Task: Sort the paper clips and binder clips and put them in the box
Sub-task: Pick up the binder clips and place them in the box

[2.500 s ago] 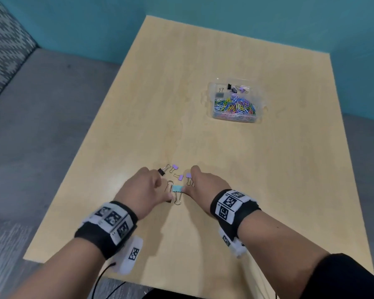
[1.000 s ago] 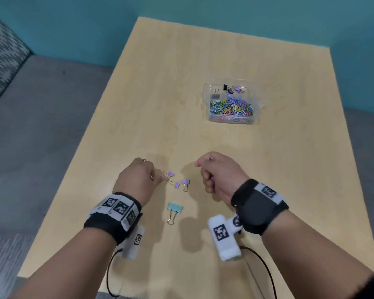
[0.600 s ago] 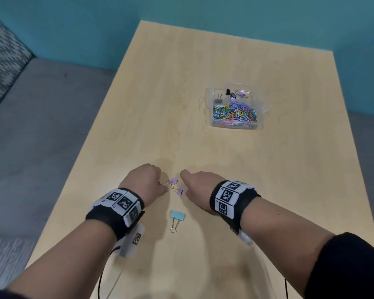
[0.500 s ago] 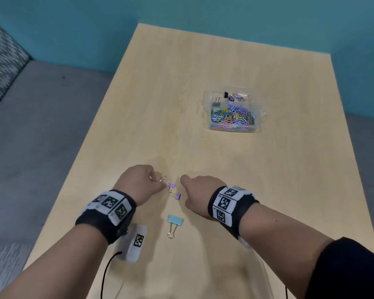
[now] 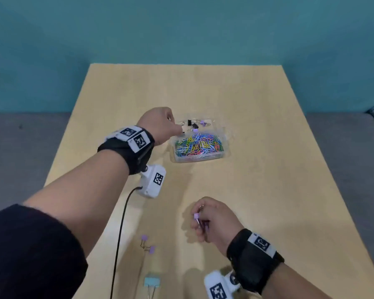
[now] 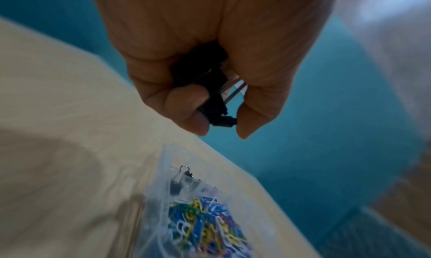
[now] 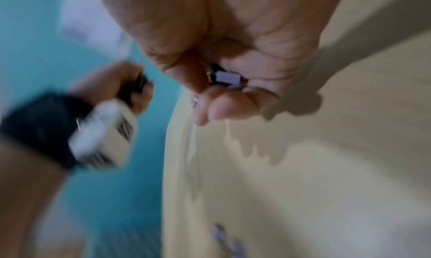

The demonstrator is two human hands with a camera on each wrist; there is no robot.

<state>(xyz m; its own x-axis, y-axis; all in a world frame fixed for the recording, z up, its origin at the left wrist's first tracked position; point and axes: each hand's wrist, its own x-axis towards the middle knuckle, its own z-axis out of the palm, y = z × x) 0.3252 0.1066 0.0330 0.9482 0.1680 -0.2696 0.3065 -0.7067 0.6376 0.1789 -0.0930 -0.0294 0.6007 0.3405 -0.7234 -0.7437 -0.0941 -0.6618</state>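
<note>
A clear plastic box sits mid-table, its near compartment full of coloured paper clips and its far compartment holding a few binder clips. My left hand is at the box's far-left corner, fingers curled round black binder clips above the box. My right hand hovers over the near table and pinches small purple binder clips, also seen in the right wrist view as purple binder clips. Two purple binder clips and a light blue binder clip lie on the table near me.
The wooden table stands against a teal wall. Grey floor lies on both sides. A black cable hangs from the white left wrist camera across the near table.
My left hand has lifted from the loose clips and travelled forward to the box with black clips. My right hand has picked up purple clips and raised them off the table.
</note>
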